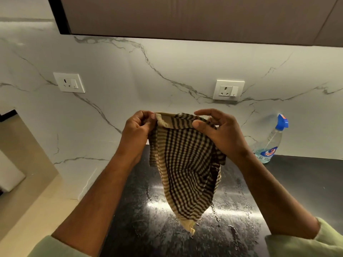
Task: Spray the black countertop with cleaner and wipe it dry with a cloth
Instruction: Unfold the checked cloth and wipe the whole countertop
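Checked cloth (185, 169), brown and beige, held up at centre frame above the black countertop (297, 179), hanging down to a point with its pale corner low in the middle, just over the wet patch. Left hand (137, 128) pinching the cloth's upper left edge, fingers curled round the hem. Right hand (217, 130) gripping the upper right edge, thumb pressed on the front of the fabric, forefinger arched over the top. Top hem stretched between the two hands, partly folded over. Droplets and streaks of liquid (213, 208) shining on the countertop below the cloth, in the lower centre of the frame. Spray bottle (271, 143) of cleaner, clear with a blue trigger head, standing upright on the countertop at the right, against the marbled backsplash (130, 80), well apart from both hands. Two white wall sockets (228, 90) on the backsplash, one at left, one right of centre. Brown overhead cabinet (185, 15) across the top. Pale green sleeves (306, 243) at the bottom corners.
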{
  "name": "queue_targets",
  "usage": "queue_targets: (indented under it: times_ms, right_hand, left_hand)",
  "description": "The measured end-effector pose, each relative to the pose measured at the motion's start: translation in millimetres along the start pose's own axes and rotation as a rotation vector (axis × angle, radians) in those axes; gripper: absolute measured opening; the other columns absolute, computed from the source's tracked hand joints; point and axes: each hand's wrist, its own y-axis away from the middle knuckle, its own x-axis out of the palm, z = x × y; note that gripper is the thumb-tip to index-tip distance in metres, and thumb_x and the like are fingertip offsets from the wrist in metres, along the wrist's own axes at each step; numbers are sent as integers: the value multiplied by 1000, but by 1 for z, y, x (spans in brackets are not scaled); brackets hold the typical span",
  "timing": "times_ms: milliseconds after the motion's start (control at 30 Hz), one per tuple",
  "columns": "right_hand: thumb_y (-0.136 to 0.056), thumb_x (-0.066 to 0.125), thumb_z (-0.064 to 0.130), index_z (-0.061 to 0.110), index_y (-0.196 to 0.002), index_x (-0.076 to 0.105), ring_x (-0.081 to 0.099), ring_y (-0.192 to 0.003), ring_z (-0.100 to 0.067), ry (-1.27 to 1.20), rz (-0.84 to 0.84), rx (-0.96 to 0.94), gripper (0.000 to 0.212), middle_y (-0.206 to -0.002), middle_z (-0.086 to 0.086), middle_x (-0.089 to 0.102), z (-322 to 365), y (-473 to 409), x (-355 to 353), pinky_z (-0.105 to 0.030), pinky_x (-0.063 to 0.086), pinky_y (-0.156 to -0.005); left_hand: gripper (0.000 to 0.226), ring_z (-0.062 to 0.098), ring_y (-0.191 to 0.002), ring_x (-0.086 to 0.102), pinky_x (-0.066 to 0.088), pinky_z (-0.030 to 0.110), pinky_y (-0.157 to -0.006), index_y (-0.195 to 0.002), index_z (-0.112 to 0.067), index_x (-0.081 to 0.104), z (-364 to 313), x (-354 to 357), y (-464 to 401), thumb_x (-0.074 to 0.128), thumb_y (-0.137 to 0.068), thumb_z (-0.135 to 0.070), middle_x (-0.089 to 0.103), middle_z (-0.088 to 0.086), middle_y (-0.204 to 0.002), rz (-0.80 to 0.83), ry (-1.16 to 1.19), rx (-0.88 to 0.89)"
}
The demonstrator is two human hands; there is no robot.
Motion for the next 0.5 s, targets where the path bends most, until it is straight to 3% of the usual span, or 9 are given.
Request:
queue_targets:
  times_ms: [100,167,233,333,400,500]
  right_hand:
    - [-77,79,54,36,-132,63,64,-114,4,170,76,-104,60,-127,22,67,-1,-2,1,-13,54,-91]
    - [-81,82,46,32,-131,67,65,-114,1,222,85,-154,54,-128,20,66,-6,-6,3,-15,56,-93]
    - [-87,81,34,27,-124,73,67,-107,2,247,76,-189,39,-121,16,70,-10,-11,4,-13,54,-92]
    - [-94,75,24,21,-117,77,69,-97,-2,266,42,-251,23,-110,8,75,-14,-16,4,-11,53,-84]
    - [-97,71,23,19,-116,78,69,-96,-3,253,9,-265,20,-108,7,76,-14,-18,3,-14,55,-84]
    - [-96,70,36,23,-123,75,67,-93,-2,246,1,-279,30,-106,10,73,-15,-20,1,-19,56,-80]
  left_hand:
    - [17,3,-78,67,55,14,-65,-109,-28,61,-7,7,0,53,-104,-13,71,-5,-90,-46,-85,30]
    - [31,6,-79,67,54,12,-64,-125,-38,55,-10,6,-2,52,-105,-15,72,-2,-94,-17,-193,108]
    - [36,3,-86,67,54,11,-74,-132,-45,56,-12,3,-3,55,-103,-22,71,-7,-98,60,-285,191]
    - [22,-6,-103,65,54,16,-91,-109,-42,73,-15,1,-7,71,-91,-29,74,-17,-106,153,-367,248]
    - [16,-4,-98,66,54,15,-87,-97,-39,75,-14,1,-10,77,-85,-30,74,-16,-101,150,-425,276]
    - [9,-4,-89,68,54,12,-78,-98,-27,77,-14,3,-16,73,-90,-30,75,-12,-95,22,-359,257]
